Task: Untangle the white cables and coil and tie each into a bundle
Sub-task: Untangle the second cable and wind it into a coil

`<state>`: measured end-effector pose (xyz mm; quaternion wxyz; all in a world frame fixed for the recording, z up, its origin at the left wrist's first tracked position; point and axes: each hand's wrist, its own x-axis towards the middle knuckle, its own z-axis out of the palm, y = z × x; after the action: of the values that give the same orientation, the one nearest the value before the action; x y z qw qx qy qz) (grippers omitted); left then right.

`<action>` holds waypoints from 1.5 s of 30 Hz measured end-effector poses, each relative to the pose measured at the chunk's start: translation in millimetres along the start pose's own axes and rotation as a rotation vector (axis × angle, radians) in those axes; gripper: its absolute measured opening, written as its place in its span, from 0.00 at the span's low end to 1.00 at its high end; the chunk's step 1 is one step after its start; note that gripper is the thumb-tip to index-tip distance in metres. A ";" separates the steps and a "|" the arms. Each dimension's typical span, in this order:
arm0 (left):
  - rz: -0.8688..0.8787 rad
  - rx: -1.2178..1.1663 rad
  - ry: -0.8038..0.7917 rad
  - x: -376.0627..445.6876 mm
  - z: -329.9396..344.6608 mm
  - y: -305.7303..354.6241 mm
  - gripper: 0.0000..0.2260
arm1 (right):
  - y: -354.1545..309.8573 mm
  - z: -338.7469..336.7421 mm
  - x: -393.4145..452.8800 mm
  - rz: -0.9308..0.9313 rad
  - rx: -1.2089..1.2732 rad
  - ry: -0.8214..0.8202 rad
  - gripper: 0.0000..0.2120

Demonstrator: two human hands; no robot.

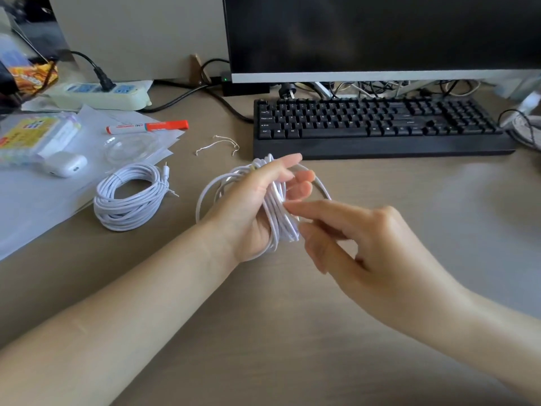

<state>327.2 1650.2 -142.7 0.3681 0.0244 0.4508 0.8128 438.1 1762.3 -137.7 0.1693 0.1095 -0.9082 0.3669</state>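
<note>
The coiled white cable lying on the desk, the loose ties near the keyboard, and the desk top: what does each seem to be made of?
Coiled white cable: a smooth white jacket, likely plastic or rubber, with a soft sheen; a small metal plug tip shows.
Loose ties: thin, kinked and holding their bends, so probably paper- or plastic-covered wire.
Desk top: matte beige with faint grain, probably laminate; it could be wood.

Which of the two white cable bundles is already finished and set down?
The round white cable coil lying on the desk left of the hands. The other white cable bundle is held in the left hand.
</note>
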 end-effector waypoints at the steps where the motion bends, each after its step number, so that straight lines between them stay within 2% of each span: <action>1: 0.007 -0.026 -0.009 0.5 0.1 0.0 0.15 | 2.2 -0.1 -3.0 -0.030 -0.013 0.018 0.10; 4: -0.026 -0.080 -0.081 -1.6 3.4 0.8 0.13 | 9.3 -0.4 -9.8 -0.086 0.039 0.017 0.11; 9: -0.065 -0.024 -0.199 -5.1 2.7 4.8 0.24 | 26.4 -8.0 -17.1 -0.122 0.161 -0.137 0.15; 11: -0.123 0.006 -0.361 -6.0 -2.2 5.0 0.29 | 35.9 -11.7 -16.0 -0.167 0.128 -0.249 0.18; 14: -0.273 -0.019 -0.772 -8.9 -5.6 3.2 0.33 | 53.6 -18.9 -7.0 -0.221 0.037 -0.434 0.22; 15: -0.312 -0.012 -0.859 -8.5 -6.5 2.0 0.34 | 59.6 -21.9 -2.3 -0.226 0.011 -0.483 0.24; 18: -0.390 0.052 -0.992 -10.4 -8.2 -1.9 0.37 | 71.9 -32.2 12.3 -0.230 -0.128 -0.535 0.30; 20: -0.445 0.080 -1.082 -15.0 -9.8 -0.5 0.35 | 77.8 -36.6 23.6 -0.255 -0.227 -0.540 0.25; 22: -0.493 0.189 -1.044 -9.9 -8.2 -5.6 0.34 | 80.4 -41.7 36.8 -0.259 -0.323 -0.502 0.15; 25: -0.372 0.495 -0.946 -0.3 -8.5 -9.1 0.37 | 80.4 -48.3 58.8 -0.247 -0.437 -0.538 0.13; 28: -0.531 0.385 -0.970 -5.8 -6.2 -1.9 0.37 | 78.1 -52.4 74.5 -0.210 -0.507 -0.580 0.07; 31: -0.559 0.350 -0.782 -10.8 -5.9 -0.6 0.35 | 70.7 -54.2 88.8 -0.015 -0.479 -0.613 0.09; 33: -0.551 0.327 -0.639 -11.6 -4.1 -1.4 0.36 | 65.9 -57.0 95.7 0.159 -0.486 -0.689 0.14; 35: -0.527 0.335 -0.523 -12.3 -1.4 -2.7 0.33 | 60.8 -57.7 98.2 0.299 -0.350 -0.711 0.14; 39: -0.457 0.347 -0.402 -15.2 5.4 -1.8 0.27 | 36.4 -61.1 95.5 0.595 0.172 -0.575 0.15; 41: -0.411 0.329 -0.353 -14.2 6.8 -0.8 0.24 | 21.2 -62.3 90.0 0.612 0.254 -0.525 0.14; 45: -0.266 0.261 -0.281 -11.4 9.4 1.7 0.32 | -0.1 -55.5 71.0 0.559 0.289 -0.370 0.12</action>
<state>338.0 1649.3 -132.6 0.5247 0.1250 0.4956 0.6808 385.5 1795.9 -72.6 -0.1217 -0.0556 -0.8570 0.4977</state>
